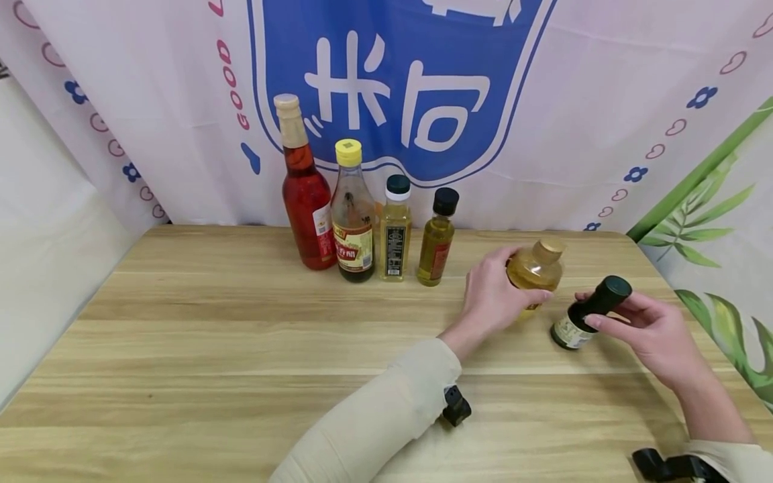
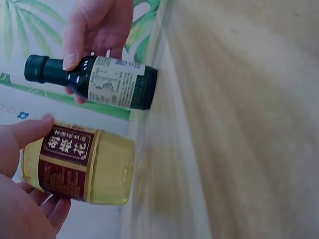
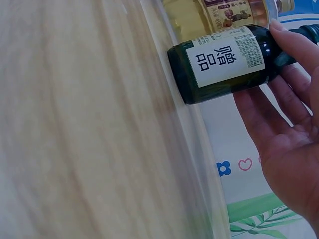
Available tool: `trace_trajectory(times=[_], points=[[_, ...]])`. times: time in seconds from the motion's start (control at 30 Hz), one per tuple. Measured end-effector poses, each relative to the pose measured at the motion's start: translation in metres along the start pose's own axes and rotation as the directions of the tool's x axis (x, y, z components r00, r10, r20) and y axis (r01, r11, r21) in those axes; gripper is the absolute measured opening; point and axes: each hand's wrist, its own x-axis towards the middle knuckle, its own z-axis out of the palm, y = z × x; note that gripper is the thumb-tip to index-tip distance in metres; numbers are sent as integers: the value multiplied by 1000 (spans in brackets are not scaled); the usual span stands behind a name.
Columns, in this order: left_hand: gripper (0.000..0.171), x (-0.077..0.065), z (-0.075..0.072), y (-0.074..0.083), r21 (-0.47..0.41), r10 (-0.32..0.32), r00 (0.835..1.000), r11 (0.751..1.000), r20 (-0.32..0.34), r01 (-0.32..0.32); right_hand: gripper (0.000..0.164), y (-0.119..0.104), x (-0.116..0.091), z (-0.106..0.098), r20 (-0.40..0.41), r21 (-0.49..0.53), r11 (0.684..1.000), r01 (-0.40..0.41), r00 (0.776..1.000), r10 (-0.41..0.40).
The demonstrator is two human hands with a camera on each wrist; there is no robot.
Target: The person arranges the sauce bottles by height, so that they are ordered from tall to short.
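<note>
My left hand grips a squat bottle of yellow oil with a gold cap. Its dark red label faces the left wrist view, where thumb and fingers wrap its upper part. To the right, my right hand holds a small dark green bottle by the neck, between thumb and fingers. This bottle has a pale label and leans a little in the head view. The two bottles are close together but apart. Whether their bases touch the table is hard to tell.
Left of the hands, a row stands near the table's back edge: a tall red bottle, a yellow-capped sauce bottle, a slim oil bottle and a black-capped oil bottle. A printed curtain hangs behind the wooden table.
</note>
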Motion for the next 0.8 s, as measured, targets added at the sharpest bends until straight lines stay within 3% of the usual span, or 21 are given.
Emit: trace_trajectory(times=[0.4, 0.8], points=[[75, 14, -9, -3, -91, -115, 976, 991, -185, 100, 41, 1, 0, 0, -11, 4, 1000, -7, 1000, 7], [76, 15, 0, -6, -192, -202, 924, 971, -325, 144, 42, 2, 0, -2, -19, 0, 1000, -25, 1000, 25]])
